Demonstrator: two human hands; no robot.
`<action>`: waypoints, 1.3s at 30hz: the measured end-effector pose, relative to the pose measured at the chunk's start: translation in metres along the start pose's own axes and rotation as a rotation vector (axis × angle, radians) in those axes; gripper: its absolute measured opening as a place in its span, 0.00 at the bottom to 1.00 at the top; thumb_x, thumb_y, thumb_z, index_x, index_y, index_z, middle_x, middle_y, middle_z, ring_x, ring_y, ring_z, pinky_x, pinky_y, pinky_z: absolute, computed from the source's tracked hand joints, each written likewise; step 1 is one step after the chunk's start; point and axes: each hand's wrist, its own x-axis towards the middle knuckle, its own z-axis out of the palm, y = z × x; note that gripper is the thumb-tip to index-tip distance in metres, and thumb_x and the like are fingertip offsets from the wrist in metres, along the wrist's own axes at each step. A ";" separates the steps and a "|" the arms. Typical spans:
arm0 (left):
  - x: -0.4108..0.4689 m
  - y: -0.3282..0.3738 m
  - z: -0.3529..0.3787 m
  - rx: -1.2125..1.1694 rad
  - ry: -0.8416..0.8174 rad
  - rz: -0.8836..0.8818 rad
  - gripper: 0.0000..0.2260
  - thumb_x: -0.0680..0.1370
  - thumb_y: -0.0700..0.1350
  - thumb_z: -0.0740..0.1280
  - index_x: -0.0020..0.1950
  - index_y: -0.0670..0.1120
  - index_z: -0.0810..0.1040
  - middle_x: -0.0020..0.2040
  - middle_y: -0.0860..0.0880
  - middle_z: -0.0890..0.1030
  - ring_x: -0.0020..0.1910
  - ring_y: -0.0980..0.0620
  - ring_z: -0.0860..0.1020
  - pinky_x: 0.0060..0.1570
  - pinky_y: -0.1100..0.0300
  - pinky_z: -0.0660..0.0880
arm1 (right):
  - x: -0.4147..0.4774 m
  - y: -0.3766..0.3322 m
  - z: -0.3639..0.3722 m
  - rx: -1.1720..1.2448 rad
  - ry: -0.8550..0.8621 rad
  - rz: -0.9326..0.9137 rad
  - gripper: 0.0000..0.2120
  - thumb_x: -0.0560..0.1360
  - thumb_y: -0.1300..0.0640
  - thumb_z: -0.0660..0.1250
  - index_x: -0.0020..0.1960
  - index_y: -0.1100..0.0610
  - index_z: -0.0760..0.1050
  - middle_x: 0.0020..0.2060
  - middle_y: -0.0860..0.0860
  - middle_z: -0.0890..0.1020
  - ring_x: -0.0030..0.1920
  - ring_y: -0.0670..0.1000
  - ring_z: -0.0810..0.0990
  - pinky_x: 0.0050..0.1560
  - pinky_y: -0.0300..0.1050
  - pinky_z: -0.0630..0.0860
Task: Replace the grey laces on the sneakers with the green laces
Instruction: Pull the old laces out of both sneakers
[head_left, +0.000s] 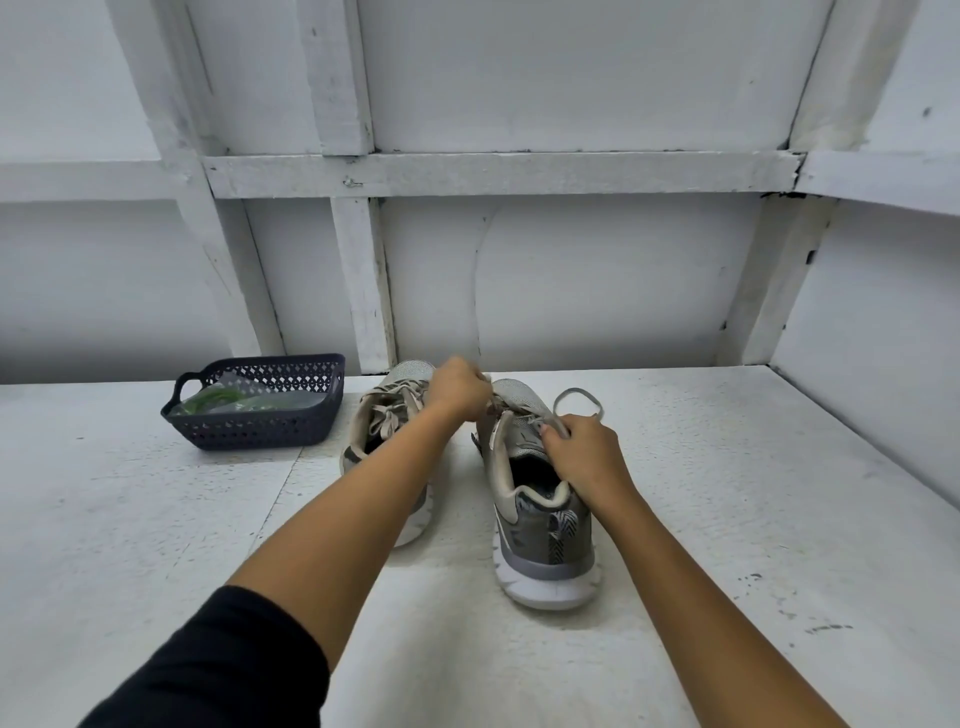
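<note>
Left grip (457, 389): fingers curled into a fist over the front eyelets of the right sneaker (540, 540). Looks like it's pinching the grey lace (576, 391), but the fingertips are hidden behind the knuckles, so we can't confirm contact. Right grip (587, 457): closed narrow, thumb + forefinger pinching the same lace at the upper eyelets, just ahead of the collar. Lace is flat woven; a slack loop of it spills past the right grip onto the tabletop (727, 493).

Right sneaker: grey mesh toe, padded pale collar, zigzag-print heel panel, chunky white/grey foam sole, heel toward us. Left sneaker (384, 415) sits just beside it, parallel, partly under the left forearm, w/ a second lace (387, 422) threaded through it.

Green laces (213, 400) are well apart from both grips, in clear plastic wrap inside a dark perforated plastic basket (260, 431) w/ cut-out handle, far left. Tabletop is white, rough, speckled. White panelled wall (571, 270) w/ painted battens behind.
</note>
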 end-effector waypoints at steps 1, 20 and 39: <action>0.003 0.002 -0.005 -0.100 0.026 -0.038 0.07 0.76 0.37 0.64 0.47 0.35 0.81 0.36 0.39 0.81 0.35 0.43 0.80 0.45 0.48 0.81 | 0.000 0.000 0.000 0.002 -0.003 0.001 0.14 0.80 0.55 0.59 0.56 0.63 0.77 0.49 0.59 0.81 0.40 0.50 0.71 0.35 0.40 0.61; -0.076 0.005 0.005 -0.131 -0.095 0.005 0.19 0.81 0.53 0.57 0.32 0.46 0.69 0.32 0.45 0.73 0.35 0.49 0.72 0.38 0.57 0.67 | 0.066 -0.001 -0.005 -0.059 -0.176 0.071 0.12 0.73 0.63 0.59 0.44 0.67 0.80 0.42 0.63 0.82 0.42 0.59 0.79 0.43 0.49 0.76; -0.090 -0.005 0.030 -0.140 0.003 0.043 0.15 0.76 0.37 0.57 0.61 0.38 0.74 0.58 0.38 0.77 0.59 0.39 0.73 0.54 0.55 0.68 | 0.088 -0.008 0.008 -0.377 -0.186 -0.277 0.10 0.74 0.68 0.56 0.56 0.66 0.67 0.49 0.66 0.78 0.49 0.63 0.77 0.40 0.48 0.66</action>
